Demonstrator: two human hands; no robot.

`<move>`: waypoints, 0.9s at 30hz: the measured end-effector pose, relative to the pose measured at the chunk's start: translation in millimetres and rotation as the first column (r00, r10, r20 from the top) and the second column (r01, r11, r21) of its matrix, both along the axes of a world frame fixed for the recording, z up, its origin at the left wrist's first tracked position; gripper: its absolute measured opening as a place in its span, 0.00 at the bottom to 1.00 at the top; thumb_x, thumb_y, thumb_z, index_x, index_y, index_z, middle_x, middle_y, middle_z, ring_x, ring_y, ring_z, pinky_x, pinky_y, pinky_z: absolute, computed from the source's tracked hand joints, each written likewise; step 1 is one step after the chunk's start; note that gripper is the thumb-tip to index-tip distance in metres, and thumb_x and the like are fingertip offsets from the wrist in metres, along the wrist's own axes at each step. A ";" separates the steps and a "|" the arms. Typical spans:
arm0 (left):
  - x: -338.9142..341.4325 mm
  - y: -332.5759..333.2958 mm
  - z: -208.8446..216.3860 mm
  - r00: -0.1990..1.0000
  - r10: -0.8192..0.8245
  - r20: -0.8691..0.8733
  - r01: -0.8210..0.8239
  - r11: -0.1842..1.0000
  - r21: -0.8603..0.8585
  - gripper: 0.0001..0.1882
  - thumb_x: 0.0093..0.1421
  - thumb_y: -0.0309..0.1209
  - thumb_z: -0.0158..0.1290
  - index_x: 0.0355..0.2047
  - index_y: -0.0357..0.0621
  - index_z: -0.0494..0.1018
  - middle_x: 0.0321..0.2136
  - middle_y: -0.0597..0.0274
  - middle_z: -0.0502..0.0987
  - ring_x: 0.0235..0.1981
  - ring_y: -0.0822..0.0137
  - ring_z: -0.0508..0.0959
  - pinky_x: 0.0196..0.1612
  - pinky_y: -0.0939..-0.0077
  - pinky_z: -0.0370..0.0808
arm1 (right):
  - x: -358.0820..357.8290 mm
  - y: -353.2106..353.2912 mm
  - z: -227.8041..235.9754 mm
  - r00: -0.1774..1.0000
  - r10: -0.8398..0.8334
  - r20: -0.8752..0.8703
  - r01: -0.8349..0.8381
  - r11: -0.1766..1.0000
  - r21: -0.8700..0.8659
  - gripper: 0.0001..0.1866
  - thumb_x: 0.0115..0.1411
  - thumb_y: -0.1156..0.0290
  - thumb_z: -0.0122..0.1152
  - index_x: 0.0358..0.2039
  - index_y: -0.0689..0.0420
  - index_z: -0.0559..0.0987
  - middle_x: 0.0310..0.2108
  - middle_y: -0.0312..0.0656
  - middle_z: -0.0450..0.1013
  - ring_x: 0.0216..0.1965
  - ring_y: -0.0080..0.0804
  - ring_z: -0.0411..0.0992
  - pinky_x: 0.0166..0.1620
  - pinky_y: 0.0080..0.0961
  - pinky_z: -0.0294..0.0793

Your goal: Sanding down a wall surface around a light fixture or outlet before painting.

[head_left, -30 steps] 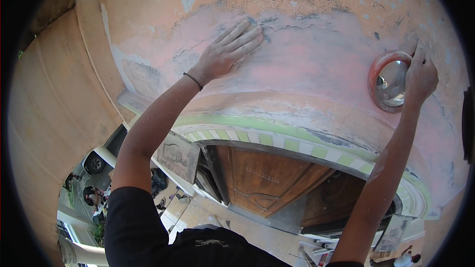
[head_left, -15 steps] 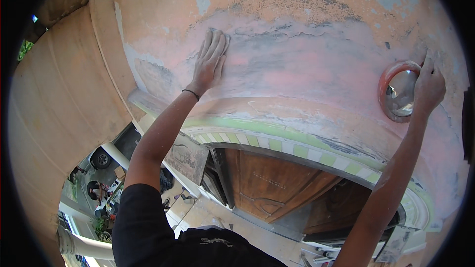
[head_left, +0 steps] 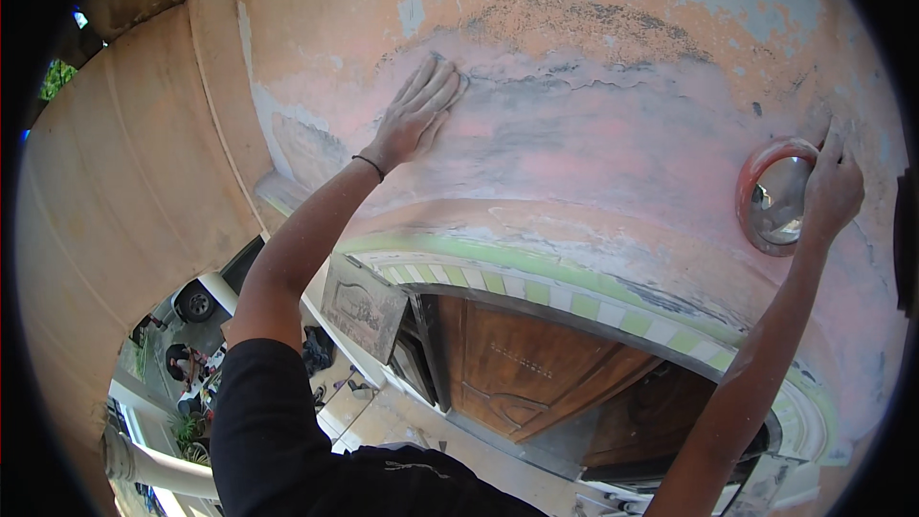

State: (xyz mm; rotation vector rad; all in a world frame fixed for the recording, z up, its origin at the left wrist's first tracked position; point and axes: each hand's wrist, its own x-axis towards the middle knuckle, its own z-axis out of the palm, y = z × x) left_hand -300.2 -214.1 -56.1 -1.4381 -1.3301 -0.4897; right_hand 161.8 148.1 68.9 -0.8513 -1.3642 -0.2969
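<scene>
Up goes the left hand [head_left: 421, 113], left of centre in the upper half of the frame, laid flat on the wall [head_left: 593, 134], its fingers stretched out and close together, pale with dust! A thin greyish edge peeks out beside those fingers, but what it is stays hidden. Around it the wall spreads across the whole upper middle, a patchwork of pink and grey smears, with a ragged crack running right of the fingertips and flaking orange and grey above. Over to the right of the frame, here's the right hand [head_left: 835, 182], fingers bent, overlapping the right side of a round glass [head_left: 780, 196] with a red rim; whether it clamps that rim or only leans there, I can't tell. A dark bracelet [head_left: 369, 167] rings the left wrist, and a black sleeve [head_left: 258, 402] fills the lower left of centre. Below the wall sweeps a pale green moulding [head_left: 421, 247], then a band of green and white blocks [head_left: 584, 304], arching over a brown wooden door [head_left: 536, 364] at lower centre. And down at lower left, a person [head_left: 182, 361] bends forward near a vehicle wheel [head_left: 196, 304]!
</scene>
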 end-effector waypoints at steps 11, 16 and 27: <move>29.3 39.3 57.3 0.997 -0.079 -0.008 0.079 0.976 0.202 0.27 0.73 0.30 0.45 0.71 0.37 0.61 0.73 0.44 0.58 0.75 0.44 0.55 0.74 0.55 0.55 | -4.0 13.6 -3.4 0.999 -0.004 0.043 0.007 0.998 -0.056 0.31 0.71 0.41 0.49 0.41 0.57 0.88 0.35 0.51 0.83 0.39 0.51 0.82 0.49 0.43 0.77; -12.3 -6.5 36.0 1.000 0.003 -0.002 -0.003 0.998 0.067 0.29 0.72 0.28 0.46 0.72 0.40 0.59 0.73 0.45 0.57 0.75 0.45 0.53 0.74 0.55 0.55 | -9.2 5.5 -4.4 1.000 0.012 -0.002 -0.012 1.000 -0.027 0.29 0.71 0.45 0.50 0.37 0.56 0.89 0.33 0.47 0.84 0.36 0.48 0.82 0.46 0.42 0.78; 8.1 16.1 54.2 0.997 -0.062 0.054 0.052 0.984 0.173 0.28 0.73 0.31 0.46 0.72 0.40 0.61 0.73 0.45 0.57 0.75 0.44 0.54 0.75 0.58 0.53 | -8.2 9.7 -4.2 0.999 0.053 0.009 -0.053 0.998 -0.041 0.30 0.71 0.44 0.51 0.35 0.58 0.88 0.30 0.49 0.83 0.34 0.47 0.82 0.44 0.42 0.77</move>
